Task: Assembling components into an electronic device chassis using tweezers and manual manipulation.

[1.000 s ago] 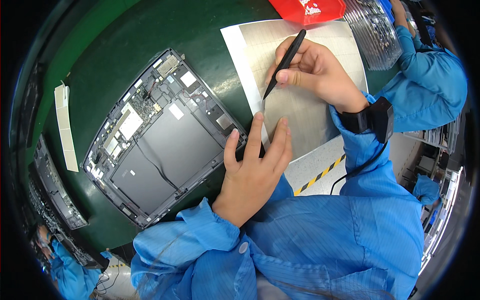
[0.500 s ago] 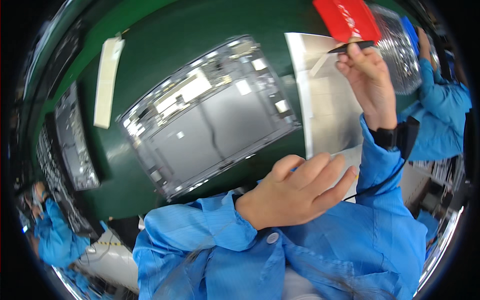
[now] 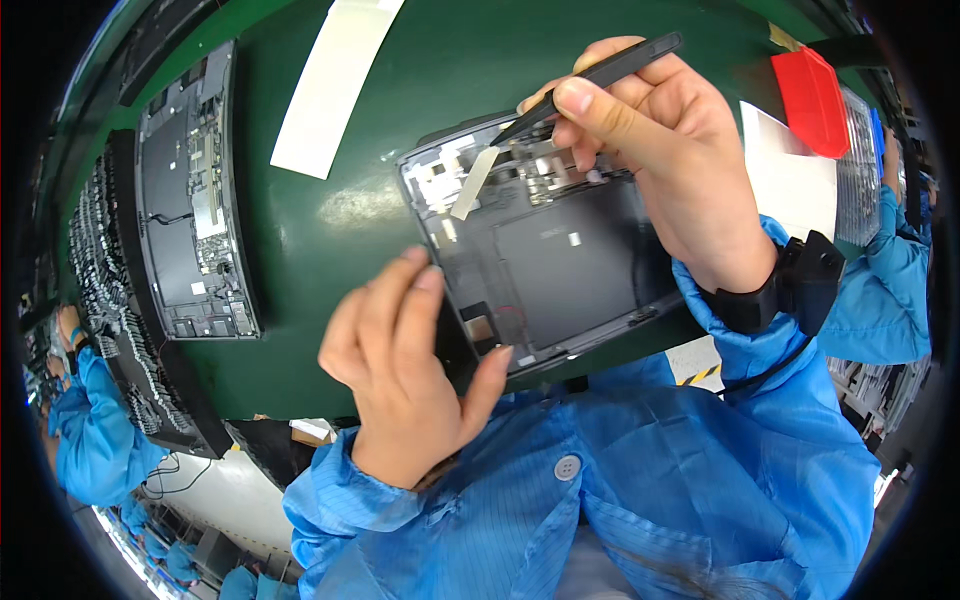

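My right hand (image 3: 665,140) pinches a pair of black tweezers (image 3: 625,62). From the tweezers' tips hangs a short cream strip (image 3: 474,185), over the upper left part of an opened laptop chassis (image 3: 575,285). The chassis lies on the green table, its circuit parts along the far side and a dark flat area nearer me. Beside its left edge my left hand (image 3: 400,365) is held with fingers apart and nothing in it; whether the fingertips touch the edge I cannot tell. My right hand hides the chassis's far right part.
Another opened chassis (image 3: 190,200) lies at the left, beside a black tray (image 3: 125,300) of small parts. A long cream sheet (image 3: 335,85) lies at the far side. Rightward are a white sheet (image 3: 785,170), a red piece (image 3: 810,100) and a clear plastic tray (image 3: 857,165). Co-workers sit on both sides.
My right hand has brought the tweezers and cream strip from the sheet at the right to over the chassis. My left hand has moved left to the chassis's edge. The view has shifted.
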Demonstrator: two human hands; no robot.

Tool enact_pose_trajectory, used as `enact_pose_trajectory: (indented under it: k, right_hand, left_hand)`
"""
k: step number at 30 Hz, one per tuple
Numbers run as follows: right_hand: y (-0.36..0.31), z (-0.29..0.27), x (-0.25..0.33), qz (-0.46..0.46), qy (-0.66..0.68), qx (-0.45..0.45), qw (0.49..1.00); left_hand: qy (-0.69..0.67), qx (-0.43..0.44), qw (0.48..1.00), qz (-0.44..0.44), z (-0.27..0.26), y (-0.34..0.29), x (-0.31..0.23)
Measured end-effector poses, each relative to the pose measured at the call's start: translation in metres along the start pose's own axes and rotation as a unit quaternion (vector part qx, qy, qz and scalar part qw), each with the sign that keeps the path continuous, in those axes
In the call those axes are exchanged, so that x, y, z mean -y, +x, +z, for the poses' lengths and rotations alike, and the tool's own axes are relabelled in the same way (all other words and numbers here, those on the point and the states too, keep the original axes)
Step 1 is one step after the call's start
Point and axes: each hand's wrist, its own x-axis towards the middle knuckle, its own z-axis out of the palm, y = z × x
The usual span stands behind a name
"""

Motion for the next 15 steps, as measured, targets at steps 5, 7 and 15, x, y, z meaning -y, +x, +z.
enact_pose_trajectory:
  k: [5,7,15]
  right_hand:
    - [0.007,0.016,-0.008,0.030,-0.054,-0.016,0.998]
    - [0.008,0.017,-0.011,0.020,-0.065,-0.041,0.997]
    - [0.007,0.013,-0.014,0.003,-0.085,-0.031,0.996]
  left_hand:
    - [0.009,-0.033,0.999,-0.002,0.009,0.002,0.039]
    - [0.000,-0.024,1.000,-0.006,0.008,0.006,0.039]
    - [-0.018,-0.017,1.000,0.017,0.010,0.007,0.037]
